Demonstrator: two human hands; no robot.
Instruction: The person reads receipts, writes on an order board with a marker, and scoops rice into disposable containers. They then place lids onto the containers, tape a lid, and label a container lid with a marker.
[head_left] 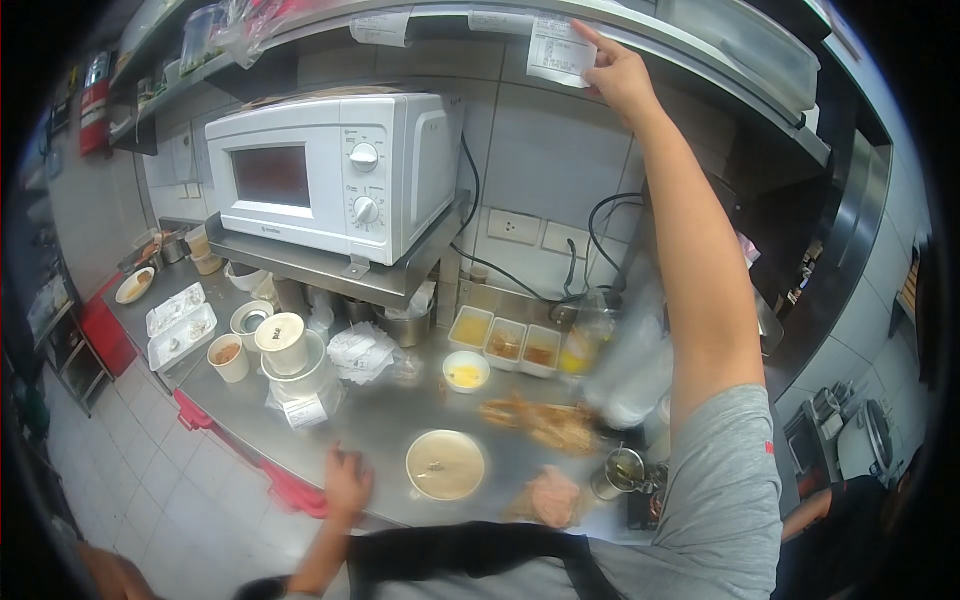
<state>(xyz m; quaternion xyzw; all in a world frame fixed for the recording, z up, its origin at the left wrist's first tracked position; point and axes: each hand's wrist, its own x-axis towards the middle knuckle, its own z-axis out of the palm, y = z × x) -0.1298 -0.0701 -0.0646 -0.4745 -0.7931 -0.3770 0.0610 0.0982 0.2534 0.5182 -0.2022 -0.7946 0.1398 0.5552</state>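
Observation:
My right hand (618, 78) is raised to the shelf edge, its index finger and thumb on a printed paper receipt (558, 50) that hangs there. Low at the counter's front edge is my left hand (347, 484), fingers loosely bent and apart, with nothing seen in it. To its right stands a round paper bowl (445, 465) with a pale brown surface inside. A lidded tub (283, 343) sits on a clear container in a plastic bag, with another receipt (305, 411) in front. Beyond the paper bowl is a small white bowl (466, 372) with something yellow.
A white microwave (335, 175) stands on a metal wall shelf (330, 262). Three small trays (506, 343) line the back wall. Brown food (545, 422), crumpled pinkish plastic (552, 497) and a metal pot (618, 473) lie to the right. Another person's arm (808, 513) shows at lower right.

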